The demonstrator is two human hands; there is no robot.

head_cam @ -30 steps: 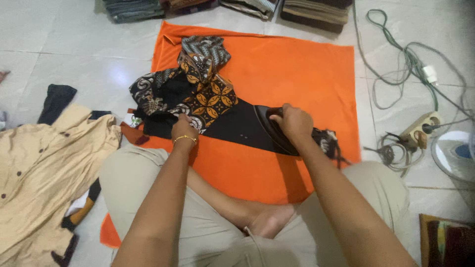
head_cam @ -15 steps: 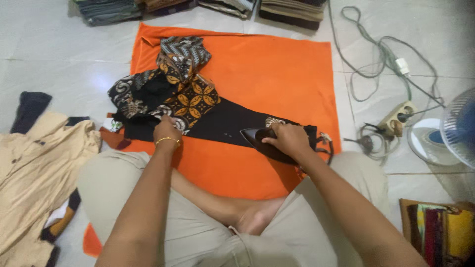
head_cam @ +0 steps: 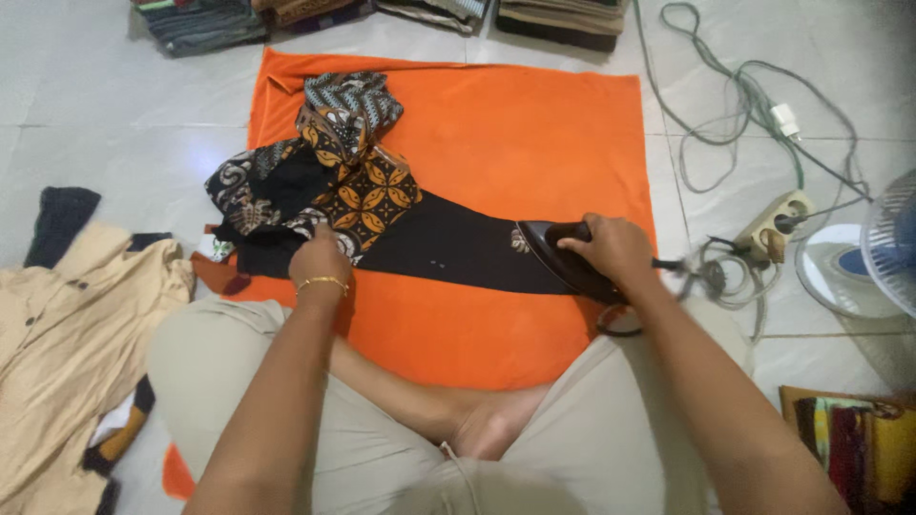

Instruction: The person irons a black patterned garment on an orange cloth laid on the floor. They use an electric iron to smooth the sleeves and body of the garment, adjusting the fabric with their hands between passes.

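Note:
I sit cross-legged on a tiled floor with an orange cloth (head_cam: pixel 515 124) spread in front of me. A black garment with orange and brown patterned parts (head_cam: pixel 429 243) lies across it, one sleeve stretched flat to the right. My right hand (head_cam: pixel 615 246) grips the handle of a dark clothes iron (head_cam: pixel 558 259), which rests on the sleeve's right end. My left hand (head_cam: pixel 320 257), a gold bracelet on its wrist, presses down on the garment near its bunched patterned part.
Beige clothing (head_cam: pixel 67 343) lies in a heap at my left. Folded clothes stacks (head_cam: pixel 563 14) line the far edge. At the right are tangled cables (head_cam: pixel 754 105), a power strip (head_cam: pixel 778 224), a white fan (head_cam: pixel 883 257) and folded coloured fabric (head_cam: pixel 859 448).
My right hand has slid the iron to the right along the black sleeve, toward its end. My left hand has stayed pressing on the garment. The camera view has shifted a little.

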